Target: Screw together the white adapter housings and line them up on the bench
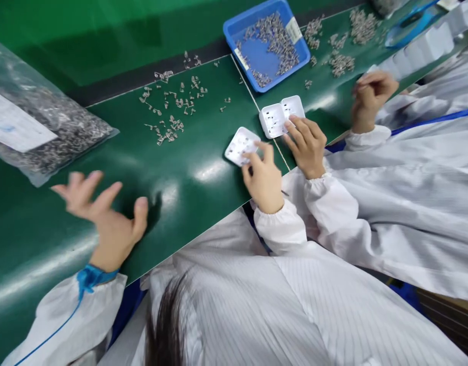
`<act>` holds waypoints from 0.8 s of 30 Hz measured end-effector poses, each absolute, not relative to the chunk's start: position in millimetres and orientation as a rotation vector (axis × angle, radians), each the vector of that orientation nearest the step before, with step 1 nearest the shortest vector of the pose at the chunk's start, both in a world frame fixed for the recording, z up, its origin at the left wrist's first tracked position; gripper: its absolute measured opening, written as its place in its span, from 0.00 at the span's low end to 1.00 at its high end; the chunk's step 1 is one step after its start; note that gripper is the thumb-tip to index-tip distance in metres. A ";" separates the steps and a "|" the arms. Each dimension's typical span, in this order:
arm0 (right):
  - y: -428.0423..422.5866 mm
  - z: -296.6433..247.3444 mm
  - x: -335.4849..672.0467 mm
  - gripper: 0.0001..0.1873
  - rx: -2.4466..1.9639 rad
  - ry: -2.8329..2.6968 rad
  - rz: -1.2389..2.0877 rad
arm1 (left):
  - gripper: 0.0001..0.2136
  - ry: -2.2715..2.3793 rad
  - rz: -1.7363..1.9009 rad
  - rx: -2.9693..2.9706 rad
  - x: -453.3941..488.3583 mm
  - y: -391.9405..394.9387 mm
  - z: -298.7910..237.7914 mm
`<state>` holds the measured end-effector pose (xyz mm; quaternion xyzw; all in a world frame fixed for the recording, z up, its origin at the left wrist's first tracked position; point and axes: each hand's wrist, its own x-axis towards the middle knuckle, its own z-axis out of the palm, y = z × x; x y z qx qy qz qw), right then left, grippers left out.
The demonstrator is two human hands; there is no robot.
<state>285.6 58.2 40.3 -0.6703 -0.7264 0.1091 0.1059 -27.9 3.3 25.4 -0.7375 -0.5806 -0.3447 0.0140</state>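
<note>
My left hand (108, 218), with a blue wrist strap (92, 277), is held above the green table with its fingers spread and nothing in them. My right hand (265, 179) has its curled fingers at the right edge of a small white plastic case (239, 145), and they appear to grip it. Small dark spots show inside this case; the fingers hide part of it. Beyond my hands, many small metal pieces (180, 101) lie loose in clusters on the table. They look like little springs or contacts, too small to name surely.
A co-worker's hand (307, 145) touches an open pair of white cases (272, 122); their other hand (371, 96) is raised. A blue tray (253, 84) holds metal pieces. A clear bag (66, 132) of small parts lies left. White cases (420, 51) line up at far right.
</note>
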 end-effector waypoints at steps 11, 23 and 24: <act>25.3 71.4 235.2 0.14 -1.225 -2.065 0.955 | 0.25 -1.975 -0.656 -2.893 12.1 9.2 17.6; 88.6 89.5 170.1 0.23 -0.663 -1.339 1.266 | 0.22 -2.116 -0.841 -2.910 10.5 14.1 10.4; 93.5 81.9 161.3 0.25 -0.708 -1.336 1.264 | 0.21 -2.126 -0.858 -2.906 9.9 14.3 9.5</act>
